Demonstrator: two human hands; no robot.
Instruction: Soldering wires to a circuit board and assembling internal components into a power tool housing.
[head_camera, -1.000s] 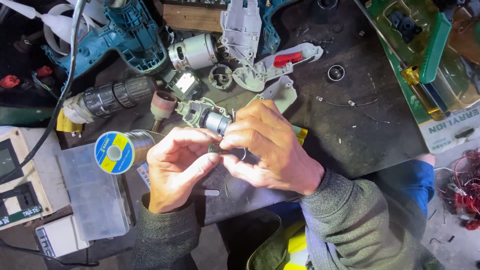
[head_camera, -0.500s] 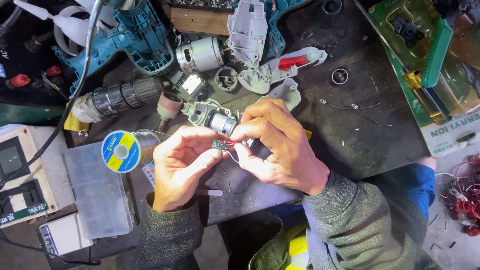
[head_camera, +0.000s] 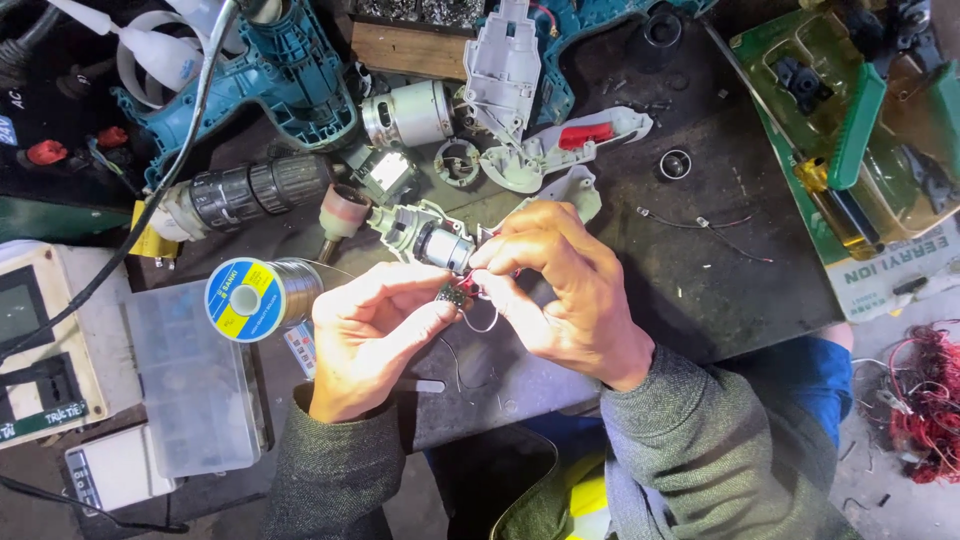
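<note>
Cluttered dark surface (head_camera: 760, 280) carries drill parts, and above it both hands, left hand (head_camera: 375, 335) and right hand (head_camera: 560, 290), pinch a small circuit board (head_camera: 455, 296) wired to a small motor (head_camera: 430, 240), steadying it.

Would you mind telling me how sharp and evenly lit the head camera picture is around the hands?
Head view: even, soft daylight with no harsh shadows; the left hand and right hand are sharp, and so is the small motor by their fingertips. The tiny circuit board pinched between them is too small to read in detail. Mild glare shows on the clear plastic box; the frame edges bend slightly.
</note>
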